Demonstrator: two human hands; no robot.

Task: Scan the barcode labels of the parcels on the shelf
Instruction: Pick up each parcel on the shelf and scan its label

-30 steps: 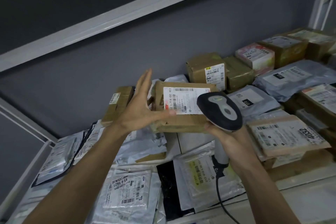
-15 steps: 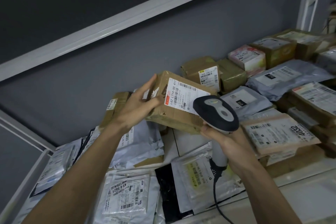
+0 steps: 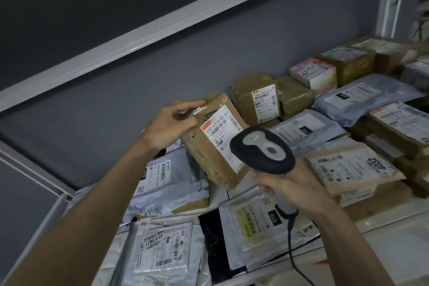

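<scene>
My left hand point(image 3: 173, 121) grips the upper left end of a brown cardboard parcel point(image 3: 209, 146) and holds it tilted above the shelf. Its white barcode label point(image 3: 222, 133) faces up toward me. My right hand point(image 3: 287, 187) grips the handle of a black and grey barcode scanner point(image 3: 262, 150), whose head sits just in front of the label's lower right part and covers it. The scanner's cable point(image 3: 294, 260) hangs down from the handle.
Many parcels cover the shelf point(image 3: 383, 223): grey mailer bags point(image 3: 171, 181) on the left and front, brown boxes point(image 3: 255, 97) along the grey back wall, a padded envelope marked 4032 point(image 3: 352, 167) on the right. A white shelf beam point(image 3: 116, 46) runs overhead.
My left hand has taken hold of the brown parcel, lifted it and turned it clockwise, so the label now runs diagonally. The scanner stays close in front of it.
</scene>
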